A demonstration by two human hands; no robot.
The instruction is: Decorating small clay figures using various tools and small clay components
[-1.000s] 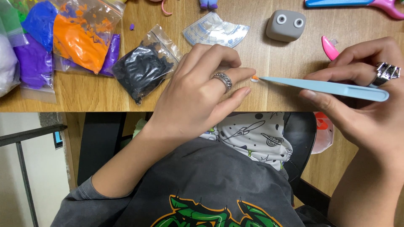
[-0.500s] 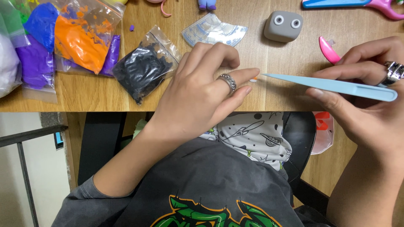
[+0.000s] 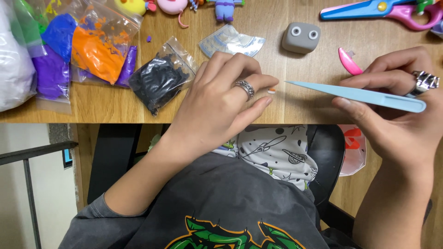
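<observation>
**Pale blue tool aimed at a tiny orange piece by your left fingertip**

Your left hand [image 3: 221, 103] lies palm down on the wooden table [image 3: 286, 106], fingers stretched toward the right and loosely spread, gripping nothing. A ring sits on one finger. Right at the tip of the forward finger, a tiny orange-and-white piece [image 3: 272, 91] rests on the wood, touching or almost touching the nail; you cannot tell which.

Your right hand [image 3: 392, 106] is closed around a long pale blue tool [image 3: 355, 94], pinched between thumb and fingers near its wide end. The tool lies nearly level, its pointed tip aimed left and stopping just short of the tiny piece, with a small gap of bare wood between them.

Just beyond your left hand lies a clear packet [image 3: 232, 44], and left of it a small bag of black clay [image 3: 159, 78]. Further left are bags of orange clay [image 3: 99, 48] and purple clay [image 3: 50, 74]. A grey block with two eyes [image 3: 301, 37] stands behind the tool tip, a pink curved piece [image 3: 349, 61] lies near your right fingers, and blue-and-pink scissors [image 3: 378, 9] lie along the far edge.
</observation>
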